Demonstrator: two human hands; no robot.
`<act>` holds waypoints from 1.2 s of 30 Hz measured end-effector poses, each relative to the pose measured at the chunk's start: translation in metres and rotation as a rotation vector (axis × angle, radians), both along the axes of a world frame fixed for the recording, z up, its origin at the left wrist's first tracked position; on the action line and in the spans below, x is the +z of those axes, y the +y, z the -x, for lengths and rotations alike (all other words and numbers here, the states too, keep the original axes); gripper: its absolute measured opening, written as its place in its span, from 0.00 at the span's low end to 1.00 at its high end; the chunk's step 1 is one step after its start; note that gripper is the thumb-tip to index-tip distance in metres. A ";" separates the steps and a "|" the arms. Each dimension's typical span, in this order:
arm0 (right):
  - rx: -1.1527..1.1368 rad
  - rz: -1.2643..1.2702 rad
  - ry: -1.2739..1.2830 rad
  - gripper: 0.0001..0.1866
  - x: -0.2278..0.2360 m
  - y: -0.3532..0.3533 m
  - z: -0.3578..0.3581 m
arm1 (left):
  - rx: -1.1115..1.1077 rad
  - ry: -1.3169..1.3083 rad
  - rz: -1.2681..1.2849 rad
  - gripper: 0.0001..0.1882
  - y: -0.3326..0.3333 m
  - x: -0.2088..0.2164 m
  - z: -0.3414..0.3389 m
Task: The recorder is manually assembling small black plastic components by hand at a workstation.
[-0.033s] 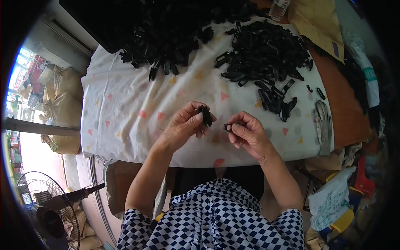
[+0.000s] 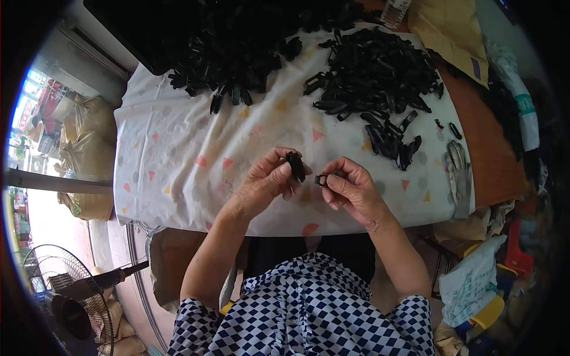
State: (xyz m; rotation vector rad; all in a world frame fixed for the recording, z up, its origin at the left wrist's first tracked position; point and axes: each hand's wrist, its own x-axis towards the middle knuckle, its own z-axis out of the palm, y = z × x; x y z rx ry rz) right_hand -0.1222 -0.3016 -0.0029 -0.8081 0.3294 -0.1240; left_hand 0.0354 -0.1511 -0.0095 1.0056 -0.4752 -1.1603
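My left hand (image 2: pixel 272 177) pinches a dark black plastic part (image 2: pixel 295 167) between thumb and fingers, above the near part of the table. Close to its right, my right hand (image 2: pixel 350 185) grips a smaller black plastic piece (image 2: pixel 321 180) with a squarish, frame-like end sticking out past the thumb. A small gap separates the two pieces. Beyond my hands lies a heap of black plastic parts (image 2: pixel 380 71), with several loose ones spread toward me. A larger pile of black parts (image 2: pixel 237 59) lies at the far left of it.
A white patterned cloth (image 2: pixel 172 136) covers the table. Grey gloves (image 2: pixel 457 178) lie at its right edge near a small black piece (image 2: pixel 455 130). A clear bottle (image 2: pixel 394 12) and brown paper (image 2: pixel 448 35) sit at the back. A fan (image 2: pixel 71 302) stands lower left, sacks (image 2: pixel 89 154) behind it.
The two held pieces are slightly nearer each other; my right hand has shifted a little left. Both grips stay the same.
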 end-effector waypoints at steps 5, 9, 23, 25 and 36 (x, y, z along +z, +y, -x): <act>0.005 -0.007 0.004 0.07 0.001 0.009 0.007 | -0.039 -0.147 -0.003 0.13 0.009 -0.007 0.027; 0.009 -0.043 -0.001 0.06 0.004 0.013 0.012 | -0.001 -0.566 -0.078 0.14 0.015 -0.008 0.035; 0.001 0.077 0.109 0.06 0.007 0.018 0.022 | 0.134 -1.069 -0.113 0.18 0.022 0.009 0.051; 0.066 0.192 0.146 0.06 0.010 0.017 0.024 | 0.131 -1.232 -0.102 0.17 0.023 0.014 0.052; 0.216 0.078 0.332 0.08 -0.002 0.011 0.029 | 0.035 -1.395 -0.108 0.12 0.020 0.024 0.053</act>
